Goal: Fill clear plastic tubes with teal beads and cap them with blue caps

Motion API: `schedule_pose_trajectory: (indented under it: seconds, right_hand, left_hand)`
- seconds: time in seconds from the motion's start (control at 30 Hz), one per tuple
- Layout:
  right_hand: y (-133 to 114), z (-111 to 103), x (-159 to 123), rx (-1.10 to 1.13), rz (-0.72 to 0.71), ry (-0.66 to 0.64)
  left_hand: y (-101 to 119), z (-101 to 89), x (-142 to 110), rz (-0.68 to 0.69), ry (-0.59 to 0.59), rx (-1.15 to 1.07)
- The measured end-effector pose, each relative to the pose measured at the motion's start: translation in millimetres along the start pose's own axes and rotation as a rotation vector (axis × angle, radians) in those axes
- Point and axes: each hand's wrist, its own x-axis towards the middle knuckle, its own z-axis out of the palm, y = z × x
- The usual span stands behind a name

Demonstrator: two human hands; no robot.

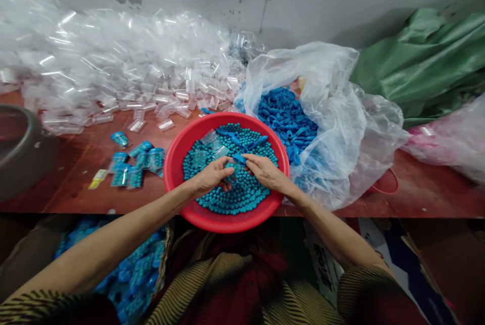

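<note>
A red plastic basin full of small teal beads sits at the table's near edge, with a few clear tubes and blue caps lying on the beads. My left hand is closed around a clear tube filled with beads, just above the bead pile. My right hand pinches a blue cap at the tube's end. Both hands meet over the middle of the basin.
A big heap of empty clear tubes covers the table's back left. Filled capped tubes lie left of the basin. A clear bag of blue caps stands right. Green sheeting lies far right; a box of filled tubes sits below.
</note>
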Motion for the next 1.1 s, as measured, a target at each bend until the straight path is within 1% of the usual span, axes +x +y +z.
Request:
schedule_pose_trajectory:
  seconds: [0.1, 0.2, 0.3, 0.47, 0.6, 0.7, 0.8, 0.9, 0.97, 1.0, 1.07, 1.1]
  right_hand:
    - [-6, 6, -3, 0.121, 0.002, 0.047]
    - [-12, 8, -7, 0.155, 0.025, 0.096]
    - [-13, 8, -9, 0.165, 0.018, 0.118]
    - [-8, 14, -10, 0.219, -0.026, 0.120]
    - [-9, 14, -7, 0.272, -0.052, 0.075]
    - [-11, 8, -5, 0.299, -0.078, 0.025]
    - [-12, -1, -3, 0.350, -0.076, 0.004]
    - [-9, -6, -2, 0.484, 0.035, -0.006]
    - [-7, -5, 0, 0.602, 0.135, 0.037]
    - [-7, -3, 1, 0.644, 0.169, 0.081]
    - [-7, 3, 3, 0.657, 0.183, 0.165]
    - [-9, 6, 4, 0.618, 0.167, 0.186]
  left_hand:
    - [-2, 7.0, -5, 0.048, 0.054, 0.027]
    - [-3, 11.8, -9, 0.082, 0.098, 0.006]
    - [-4, 14.7, -11, 0.121, 0.138, -0.010]
    - [-6, 21.1, -12, 0.163, 0.225, -0.002]
    - [-6, 26.0, -13, 0.164, 0.292, -0.042]
    - [-4, 25.9, -14, 0.176, 0.294, -0.021]
    - [0, 22.4, -16, 0.195, 0.253, 0.044]
    - [2, 17.7, -17, 0.207, 0.203, 0.104]
    - [2, 15.3, -17, 0.208, 0.197, 0.128]
    - [1, 14.8, -17, 0.207, 0.198, 0.139]
    - [-1, 15.1, -17, 0.205, 0.201, 0.161]
    - [-2, 16.0, -16, 0.211, 0.203, 0.170]
